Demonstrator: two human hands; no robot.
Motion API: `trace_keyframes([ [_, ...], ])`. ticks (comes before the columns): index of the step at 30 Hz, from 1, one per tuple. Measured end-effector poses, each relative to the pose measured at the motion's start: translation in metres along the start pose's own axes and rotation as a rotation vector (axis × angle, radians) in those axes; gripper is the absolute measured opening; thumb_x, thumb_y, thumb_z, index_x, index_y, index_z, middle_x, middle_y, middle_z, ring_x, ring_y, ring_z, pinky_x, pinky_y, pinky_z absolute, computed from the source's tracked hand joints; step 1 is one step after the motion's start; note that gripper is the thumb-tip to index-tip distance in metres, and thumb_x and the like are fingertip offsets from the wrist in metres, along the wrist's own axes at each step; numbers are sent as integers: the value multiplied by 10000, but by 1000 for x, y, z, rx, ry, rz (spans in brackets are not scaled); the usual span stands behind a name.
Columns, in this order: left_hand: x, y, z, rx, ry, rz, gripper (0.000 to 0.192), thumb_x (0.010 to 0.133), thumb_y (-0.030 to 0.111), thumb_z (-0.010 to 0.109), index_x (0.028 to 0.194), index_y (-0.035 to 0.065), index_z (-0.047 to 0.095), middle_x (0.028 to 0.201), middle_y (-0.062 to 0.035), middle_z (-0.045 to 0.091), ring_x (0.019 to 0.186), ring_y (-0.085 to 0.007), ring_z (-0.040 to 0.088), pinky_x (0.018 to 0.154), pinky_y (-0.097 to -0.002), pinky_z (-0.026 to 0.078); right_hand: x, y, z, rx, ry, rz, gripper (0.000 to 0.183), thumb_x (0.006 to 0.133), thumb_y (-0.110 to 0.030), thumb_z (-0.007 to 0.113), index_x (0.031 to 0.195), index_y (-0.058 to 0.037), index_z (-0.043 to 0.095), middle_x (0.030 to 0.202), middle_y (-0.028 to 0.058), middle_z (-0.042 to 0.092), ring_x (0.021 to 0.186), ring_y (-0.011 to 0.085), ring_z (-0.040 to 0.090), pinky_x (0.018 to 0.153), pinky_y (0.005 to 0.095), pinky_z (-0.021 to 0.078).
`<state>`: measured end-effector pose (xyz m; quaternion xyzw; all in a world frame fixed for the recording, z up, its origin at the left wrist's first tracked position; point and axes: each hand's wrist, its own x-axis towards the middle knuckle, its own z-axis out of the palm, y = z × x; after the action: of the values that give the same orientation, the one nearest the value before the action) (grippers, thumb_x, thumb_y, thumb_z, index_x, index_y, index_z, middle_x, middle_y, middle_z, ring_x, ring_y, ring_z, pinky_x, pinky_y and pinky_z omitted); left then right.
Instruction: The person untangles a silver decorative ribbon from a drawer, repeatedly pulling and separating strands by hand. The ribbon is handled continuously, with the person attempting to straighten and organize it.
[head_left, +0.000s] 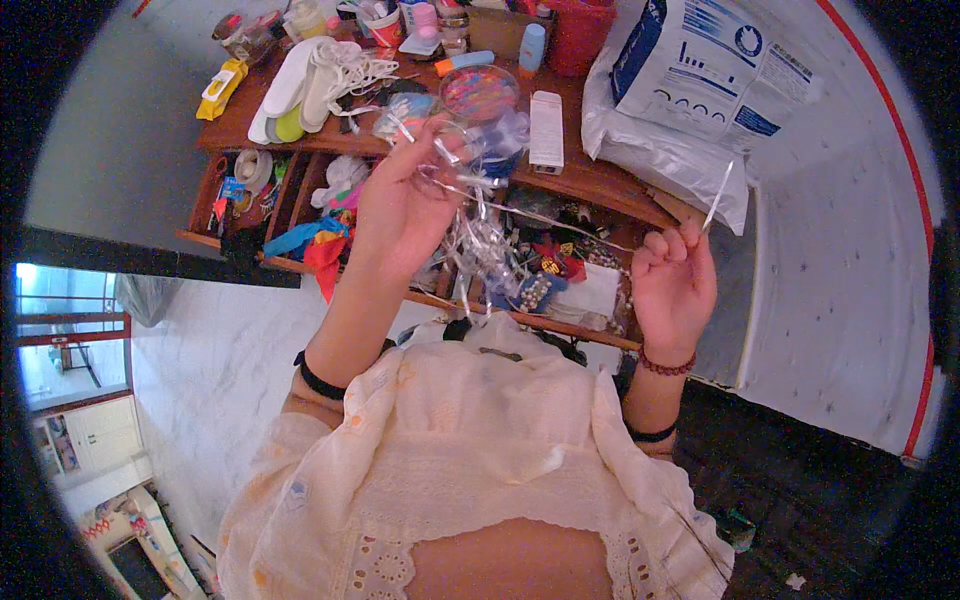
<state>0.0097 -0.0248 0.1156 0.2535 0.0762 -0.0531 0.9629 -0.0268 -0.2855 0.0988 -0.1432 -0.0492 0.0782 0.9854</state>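
Note:
My left hand (411, 199) is raised over the front of a wooden dresser, gripping a tangle of shiny silver ribbon (484, 244). Loose strands of it hang down over the pulled-out drawers. A single ribbon strand (559, 219) runs from the tangle across to my right hand (675, 274), which pinches it between thumb and fingers. The strand's free end (720, 196) sticks up above those fingers. Behind the left hand, a crumpled clear plastic bag (506, 135) is partly hidden by the fingers and ribbon; whether the hand also holds it is unclear.
Crowded on the dresser top (577, 169) are a round tub of colourful bits (480, 91), a white box (546, 131), white insoles (289, 82) and a red bucket (581, 37). A large printed bag (712, 75) stands at right. Open drawers (292, 184) hold cloth, beads and small items.

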Motion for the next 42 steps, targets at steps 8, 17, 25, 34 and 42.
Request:
trace_keyframes([
  [8,8,-13,11,243,-52,265,272,820,78,542,1065,4,451,1031,-143,561,984,-253,544,897,-360,429,-26,6,10,-312,-138,-171,237,878,-266,486,792,-46,481,814,103,557,749,231,491,719,309,403],
  [17,7,-11,8,822,-167,210,536,863,311,428,1327,98,267,1290,-106,400,1195,-224,367,1010,-375,234,-12,-10,-26,-873,244,-164,207,869,-150,496,1039,-32,502,795,42,536,702,99,501,568,191,407],
  [25,15,-20,3,1097,-277,395,588,882,387,358,1367,96,200,1372,-105,291,1255,-213,274,1036,-354,166,7,20,-31,-1944,321,-553,354,784,-92,602,1117,-35,494,955,93,607,878,180,577,781,296,455],
  [34,23,-35,6,1360,-408,649,436,912,254,297,1264,2,351,1317,-186,307,1246,-309,264,1032,-340,177,33,87,17,-1894,-492,-276,228,763,-191,585,926,-31,595,853,126,590,850,304,538,743,372,442],
  [42,60,-28,-40,1876,-397,854,364,865,298,425,1176,125,503,1341,-201,264,1222,-388,271,1004,-425,235,44,19,52,-511,-332,273,330,909,-234,421,1073,40,506,831,128,631,703,204,623,640,297,511],
])
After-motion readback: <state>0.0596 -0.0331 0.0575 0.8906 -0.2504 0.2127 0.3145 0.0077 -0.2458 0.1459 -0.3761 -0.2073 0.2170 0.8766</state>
